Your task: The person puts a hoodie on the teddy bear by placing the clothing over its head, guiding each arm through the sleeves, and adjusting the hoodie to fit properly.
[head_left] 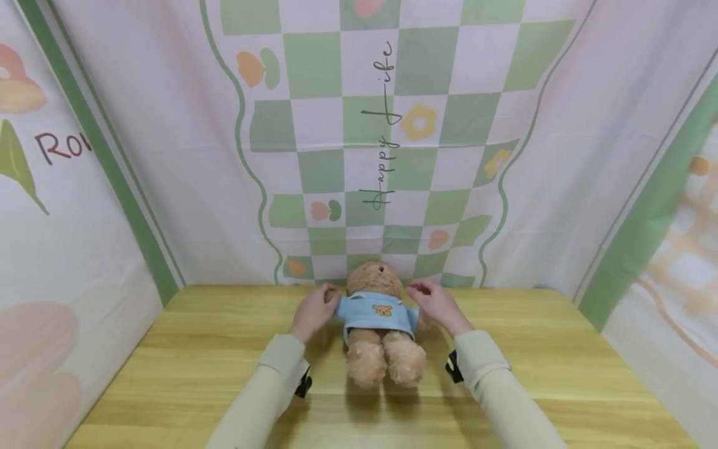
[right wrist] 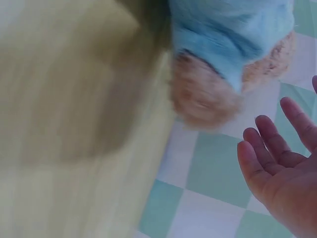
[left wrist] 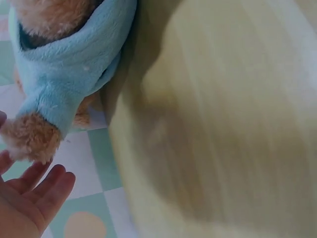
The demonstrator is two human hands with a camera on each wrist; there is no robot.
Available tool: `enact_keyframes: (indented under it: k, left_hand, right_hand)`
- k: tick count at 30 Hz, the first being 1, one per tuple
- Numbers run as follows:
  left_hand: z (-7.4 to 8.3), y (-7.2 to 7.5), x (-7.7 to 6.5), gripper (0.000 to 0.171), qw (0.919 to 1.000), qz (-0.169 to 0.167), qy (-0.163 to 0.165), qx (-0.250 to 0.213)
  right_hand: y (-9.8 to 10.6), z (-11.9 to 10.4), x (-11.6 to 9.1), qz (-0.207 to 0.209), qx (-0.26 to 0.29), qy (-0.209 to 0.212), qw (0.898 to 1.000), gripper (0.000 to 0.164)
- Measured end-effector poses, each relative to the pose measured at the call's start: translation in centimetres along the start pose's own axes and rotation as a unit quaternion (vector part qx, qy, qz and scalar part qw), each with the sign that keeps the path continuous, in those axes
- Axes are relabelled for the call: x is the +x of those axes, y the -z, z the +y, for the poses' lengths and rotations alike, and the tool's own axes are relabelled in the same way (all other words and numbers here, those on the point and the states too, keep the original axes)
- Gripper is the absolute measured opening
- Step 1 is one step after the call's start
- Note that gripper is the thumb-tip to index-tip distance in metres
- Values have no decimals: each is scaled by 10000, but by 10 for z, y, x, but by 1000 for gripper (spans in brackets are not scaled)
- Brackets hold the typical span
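Observation:
A light-brown teddy bear point(head_left: 367, 358) in a light-blue shirt point(head_left: 370, 315) is at the table's back, legs towards me. My left hand point(head_left: 315, 310) is at its arm on the left, the paw point(left wrist: 32, 136) between thumb and fingers; the other fingers spread beneath it in the left wrist view. Part of that grip is hidden behind the fur. On the opposite side my right hand point(head_left: 440, 305) is beside the bear, apart from the blurred paw point(right wrist: 203, 94), its fingers point(right wrist: 270, 141) loosely extended in the right wrist view.
Bear and hands are over a yellowish wooden table point(head_left: 224, 337). A checked green-and-white cloth point(head_left: 370, 149) hangs directly behind its back edge. Printed cloth walls stand at the left point(head_left: 73, 249) and right point(head_left: 662, 249).

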State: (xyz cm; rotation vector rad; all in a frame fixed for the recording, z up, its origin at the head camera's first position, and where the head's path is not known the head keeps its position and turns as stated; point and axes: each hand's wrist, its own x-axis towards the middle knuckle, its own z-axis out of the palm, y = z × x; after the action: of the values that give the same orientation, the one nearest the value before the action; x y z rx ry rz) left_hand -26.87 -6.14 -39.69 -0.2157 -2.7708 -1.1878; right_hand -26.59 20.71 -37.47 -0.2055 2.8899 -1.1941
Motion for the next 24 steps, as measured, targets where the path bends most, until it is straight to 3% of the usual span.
enact_keyframes:
  k: [7, 12, 19, 24]
  left_hand:
    - [12, 10, 7, 36, 9991, 117, -57, 392]
    - [16, 12, 9, 39, 9988, -8, -155, 474]
    - [13, 9, 6, 40, 9972, -406, -290, 556]
    - [4, 4, 5, 43, 9947, -1009, -221, 13]
  right_hand:
    - [15, -5, 10, -32, -33, 68, 10000, 47]
    - [19, -6, 10, -187, -161, 82, 9997, 43]
    - [6, 3, 0, -921, -521, 244, 9941, 38]
    - [-6, 17, -4, -1415, -555, 196, 9882, 53]
